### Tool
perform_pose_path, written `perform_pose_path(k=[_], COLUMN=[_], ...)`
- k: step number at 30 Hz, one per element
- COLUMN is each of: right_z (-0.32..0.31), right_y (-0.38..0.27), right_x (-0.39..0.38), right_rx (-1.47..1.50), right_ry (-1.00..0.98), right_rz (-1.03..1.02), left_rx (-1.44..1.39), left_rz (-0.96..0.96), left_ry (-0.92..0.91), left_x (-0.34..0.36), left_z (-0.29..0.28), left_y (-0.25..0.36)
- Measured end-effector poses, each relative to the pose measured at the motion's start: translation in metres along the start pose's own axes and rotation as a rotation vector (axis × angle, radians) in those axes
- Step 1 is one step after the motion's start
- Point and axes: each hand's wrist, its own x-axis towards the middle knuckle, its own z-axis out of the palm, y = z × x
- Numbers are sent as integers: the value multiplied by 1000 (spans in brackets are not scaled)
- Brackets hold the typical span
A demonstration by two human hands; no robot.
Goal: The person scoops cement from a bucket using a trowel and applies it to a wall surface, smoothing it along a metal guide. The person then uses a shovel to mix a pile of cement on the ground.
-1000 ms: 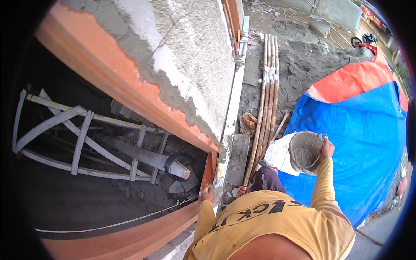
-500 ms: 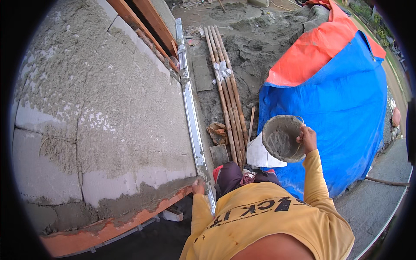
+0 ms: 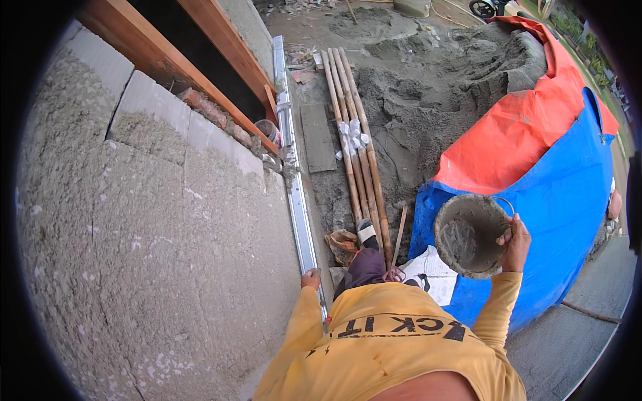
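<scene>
My right hand (image 3: 514, 244) is closed on the rim of a mortar-crusted bucket (image 3: 468, 235). The bucket is tilted so its inside shows, with a grey wet-looking coating and no full load visible. Its thin wire handle (image 3: 503, 202) arcs up by my fingers. On the left, my left hand (image 3: 311, 279) is curled at the edge of a long silvery metal rail (image 3: 299, 217), which runs along the border of the block wall (image 3: 221, 247). Rough grey mortar covers most of the wall's face.
Several bamboo poles (image 3: 361, 150) lie ahead beside a sand heap (image 3: 414, 113). A blue and orange tarp (image 3: 535, 200) bulges at the right. Near my feet are a crumpled brown bag (image 3: 342, 246) and a white sack (image 3: 438, 275). Reddish beams (image 3: 180, 67) frame a dark opening at the upper left.
I have stepped forward along the wall, one foot now beside the poles. My left hand has moved forward along the rail. The bucket, still in my right hand, has shifted right and lower in view.
</scene>
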Motion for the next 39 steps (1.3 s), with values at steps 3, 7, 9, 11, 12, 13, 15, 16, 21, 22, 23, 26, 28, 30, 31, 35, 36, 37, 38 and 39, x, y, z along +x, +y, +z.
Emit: perform_pose_path(k=[3,7,9,11,12,13,15,16,21,22,23,26,28,30,31,35,36,37,38,39], right_z=[34,87,112,134,146,157,187,206,291,308,318,374,405,431,445,510,529,547,565,585], right_y=[-12,-26,-29,-33,-34,-30,-29,-27,5,15,24,42,32,27,23,-1,-9,-16,-19,-20], right_x=[53,99,126,158,176,197,229,247,341,361,385,442,472,505,518,577,592,606,624,642], right_rx=[-48,-62,-72,-81,-85,-49,-69,-73,-22,-10,-35,-52,-79,-104,-134,-108,-78,-99,-96,-94], right_ry=[60,100,125,127,125,131,104,84,42,55,70,53,49,37,42,26,40,66,69,78], right_rz=[-26,-46,-74,-89,-95,-88,-79,-75,69,112,169,299,330,343,317,281,270,252,244,236], left_rx=[67,-1,-70,-82,-109,-136,-163,-163,-228,-182,-150,-154,-310,-403,-412,-111,-16,-220,-242,-262], left_rz=[-41,65,116,162,150,141,108,86,81,65,12,-111,-84,-81,-91,-121,-99,-152,-175,-198], left_ry=[-98,-40,-21,-13,-26,-37,-62,-69,-64,-71,-63,-3,58,87,84,57,33,37,18,-7], left_x=[36,109,146,171,179,186,199,206,287,305,310,356,382,404,414,492,517,537,558,581], left_z=[-14,-53,-58,-56,-53,-50,-45,-44,-29,-29,-25,-49,-52,-53,-56,-49,-46,-35,-28,-23], left_y=[91,139,174,215,236,259,295,310,353,351,373,384,406,429,438,459,464,486,504,526])
